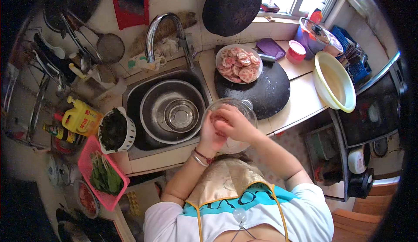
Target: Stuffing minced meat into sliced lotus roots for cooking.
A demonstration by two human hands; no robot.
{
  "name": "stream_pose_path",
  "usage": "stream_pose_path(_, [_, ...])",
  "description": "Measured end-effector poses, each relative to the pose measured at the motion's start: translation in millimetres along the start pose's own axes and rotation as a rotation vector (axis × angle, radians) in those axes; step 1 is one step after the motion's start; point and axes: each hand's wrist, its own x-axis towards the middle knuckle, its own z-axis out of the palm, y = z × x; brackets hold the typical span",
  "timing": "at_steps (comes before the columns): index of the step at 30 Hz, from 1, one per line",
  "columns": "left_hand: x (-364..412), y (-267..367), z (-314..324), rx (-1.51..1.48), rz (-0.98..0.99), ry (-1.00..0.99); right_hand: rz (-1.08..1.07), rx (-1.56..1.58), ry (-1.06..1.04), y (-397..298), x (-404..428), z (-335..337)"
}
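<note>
My left hand is cupped above a clear bowl at the counter's front edge. Against its palm lie the bent fingers of my right hand. Whatever may lie between the palms is hidden. Behind the bowl, a round black board rests on the counter, with a plate of pinkish round slices on its back left part. To the left, a large steel basin sits in the sink with a smaller metal bowl inside it.
A curved faucet rises behind the sink. Left of the sink are a white basket of dark leaves, a pink basket of greens and a yellow oil jug. A pale yellow basin and a lidded pot stand at the right.
</note>
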Motion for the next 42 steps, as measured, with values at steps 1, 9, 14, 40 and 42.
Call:
stream_pose_path(1, [-3.7,3.2,12.7,-0.011,0.006,0.007,-0.026,0.196,-0.128,1.1,2.7,-9.3])
stream_pose_path(9, [-10.0,3.8,28.4,0.092,0.342,0.142,0.326,0.062,-0.441,24.1,36.2,-54.0])
stream_pose_path(14, [-10.7,2.1,32.7,0.066,0.465,0.108,-0.075,-0.419,-0.973,63.9,34.8,-10.1])
stream_pose_path(40, [-10.8,-2.6,27.4,0.203,0.579,0.307,-0.018,-0.469,-1.485,60.7,1.8,13.6])
stream_pose_path(42, [-11.3,-2.5,28.5,0.198,0.579,0.310,-0.083,-0.430,-1.511,65.2,-2.2,16.6])
